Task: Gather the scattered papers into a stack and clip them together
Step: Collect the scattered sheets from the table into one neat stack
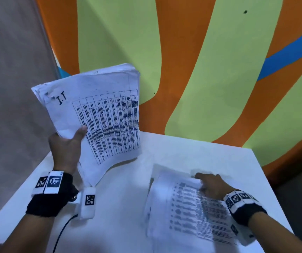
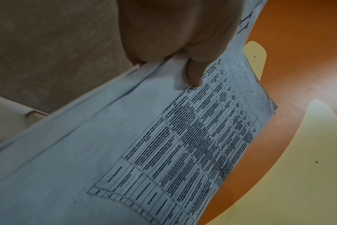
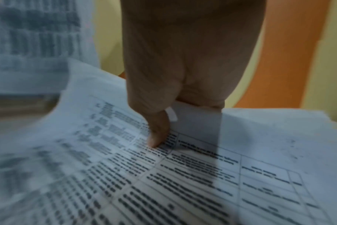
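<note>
Left hand (image 1: 65,148) gripping thick white printed-table paper stack (image 1: 99,114), handwritten "I.I", centre-left of frame; right hand (image 1: 212,185) pinching blurred printed sheets (image 1: 183,212), lower right, on white table (image 1: 128,207).

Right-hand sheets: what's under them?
Under the blurred sheets that the right hand pinches, only the white table shows around their edges. Whether a clip or more paper lies beneath is hidden.

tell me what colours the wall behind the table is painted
Wavy bands of orange and light green, with a blue stripe at the right, on the wall. Head view shows it best.
</note>
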`<state>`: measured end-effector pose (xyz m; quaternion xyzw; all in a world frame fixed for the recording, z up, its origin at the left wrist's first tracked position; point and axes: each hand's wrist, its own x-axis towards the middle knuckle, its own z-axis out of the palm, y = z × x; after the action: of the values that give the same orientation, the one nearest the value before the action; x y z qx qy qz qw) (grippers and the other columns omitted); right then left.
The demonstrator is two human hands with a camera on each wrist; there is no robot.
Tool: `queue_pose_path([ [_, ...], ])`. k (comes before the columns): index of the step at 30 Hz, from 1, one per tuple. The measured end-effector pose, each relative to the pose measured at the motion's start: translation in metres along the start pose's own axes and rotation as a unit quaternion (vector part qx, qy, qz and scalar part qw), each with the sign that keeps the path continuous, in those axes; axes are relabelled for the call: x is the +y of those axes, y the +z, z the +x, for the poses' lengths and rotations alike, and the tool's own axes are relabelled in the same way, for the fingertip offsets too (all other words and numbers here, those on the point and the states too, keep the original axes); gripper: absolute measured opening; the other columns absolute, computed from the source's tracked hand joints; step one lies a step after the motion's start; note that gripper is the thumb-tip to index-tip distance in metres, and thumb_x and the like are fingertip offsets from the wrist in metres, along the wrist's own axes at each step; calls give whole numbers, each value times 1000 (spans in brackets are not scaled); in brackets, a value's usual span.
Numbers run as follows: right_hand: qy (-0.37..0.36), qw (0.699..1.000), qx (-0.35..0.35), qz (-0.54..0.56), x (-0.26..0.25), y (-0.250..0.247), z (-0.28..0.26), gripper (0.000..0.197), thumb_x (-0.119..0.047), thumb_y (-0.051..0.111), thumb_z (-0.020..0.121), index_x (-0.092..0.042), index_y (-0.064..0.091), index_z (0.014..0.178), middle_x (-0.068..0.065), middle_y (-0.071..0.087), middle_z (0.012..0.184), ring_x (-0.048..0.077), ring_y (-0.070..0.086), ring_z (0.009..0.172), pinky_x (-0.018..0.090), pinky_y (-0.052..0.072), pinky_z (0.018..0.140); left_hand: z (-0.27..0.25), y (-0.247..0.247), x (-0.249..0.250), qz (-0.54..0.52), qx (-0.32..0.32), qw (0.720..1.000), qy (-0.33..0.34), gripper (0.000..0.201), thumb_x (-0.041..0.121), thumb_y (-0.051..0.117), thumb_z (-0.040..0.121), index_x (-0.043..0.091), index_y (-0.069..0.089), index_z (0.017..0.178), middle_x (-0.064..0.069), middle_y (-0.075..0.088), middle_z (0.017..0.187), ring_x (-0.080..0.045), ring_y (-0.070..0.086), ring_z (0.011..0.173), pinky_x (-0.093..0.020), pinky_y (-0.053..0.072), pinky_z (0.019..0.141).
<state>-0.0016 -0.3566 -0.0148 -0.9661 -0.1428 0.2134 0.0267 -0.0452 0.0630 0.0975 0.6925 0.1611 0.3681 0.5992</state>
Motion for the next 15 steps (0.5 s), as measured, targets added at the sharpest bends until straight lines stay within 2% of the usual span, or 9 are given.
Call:
queue_pose_path([
  [1, 14, 999, 28, 32, 5, -3, -1, 38, -19, 55, 86, -19, 54, 124, 7, 67, 113, 27, 63, 101, 31, 45, 81, 2, 2, 1, -6, -8, 1000, -11, 26, 20, 75, 79, 2, 61, 91, -10, 64, 89, -13, 53, 78, -22, 41, 73],
  [2, 37, 995, 56, 68, 11, -8, -2, 25, -17, 57, 83, -17, 64, 108, 10, 70, 107, 27, 65, 97, 28, 46, 74, 2, 5, 2, -9, -19, 1000, -18, 21, 20, 75, 79, 10, 56, 78, -5, 58, 76, -13, 52, 67, -22, 40, 68],
  [3, 56, 989, 83, 107, 19, -15, -3, 11, -13, 59, 80, -18, 67, 87, 12, 72, 94, 28, 67, 88, 26, 44, 67, 3, 9, 5, -15, -31, 999, -18, 30, 19, 74, 80, 17, 48, 66, 3, 51, 63, -7, 47, 54, -20, 38, 60],
  [5, 107, 971, 135, 165, 39, -30, -6, 21, -6, 62, 76, -20, 60, 61, 10, 70, 73, 26, 65, 72, 27, 40, 58, 8, 15, 7, -38, -66, 996, -40, 43, 17, 72, 82, 25, 38, 58, 18, 42, 45, 3, 38, 40, -15, 35, 48],
  [6, 129, 960, 164, 188, 49, -37, -7, 26, -4, 63, 77, -18, 58, 56, 10, 68, 67, 26, 63, 68, 28, 38, 55, 14, 15, 4, -49, -81, 994, -59, 40, 18, 72, 82, 25, 40, 59, 19, 46, 44, 4, 40, 42, -15, 38, 49],
  [8, 163, 932, 221, 237, 68, -47, -9, 22, -2, 64, 78, -11, 62, 59, 16, 67, 66, 29, 63, 66, 29, 37, 54, 23, 19, -1, -83, -112, 986, -96, 21, 26, 77, 77, 21, 57, 71, 16, 63, 68, -6, 56, 66, -25, 48, 72],
  [10, 180, 900, 269, 292, 74, -54, -12, 11, -4, 66, 81, -2, 67, 70, 16, 66, 63, 23, 56, 56, 29, 37, 53, 27, 26, -7, -93, -145, 975, -139, 37, 37, 82, 67, 18, 65, 94, 3, 67, 97, -15, 59, 93, -41, 45, 94],
  [12, 171, 867, 290, 367, 63, -58, -13, 17, -3, 66, 84, -6, 66, 67, 8, 58, 60, 16, 44, 52, 27, 34, 52, 22, 39, -8, -122, -198, 958, -165, 49, 33, 79, 66, 18, 65, 110, 4, 67, 114, -15, 59, 109, -42, 40, 102],
  [15, 120, 826, 276, 477, 35, -65, -13, 22, 2, 60, 87, -10, 63, 68, 7, 58, 63, 18, 50, 58, 27, 41, 53, 3, 67, -11, -149, -275, 925, -214, 43, 25, 77, 67, 19, 67, 108, 3, 68, 118, -18, 58, 115, -44, 38, 106],
])
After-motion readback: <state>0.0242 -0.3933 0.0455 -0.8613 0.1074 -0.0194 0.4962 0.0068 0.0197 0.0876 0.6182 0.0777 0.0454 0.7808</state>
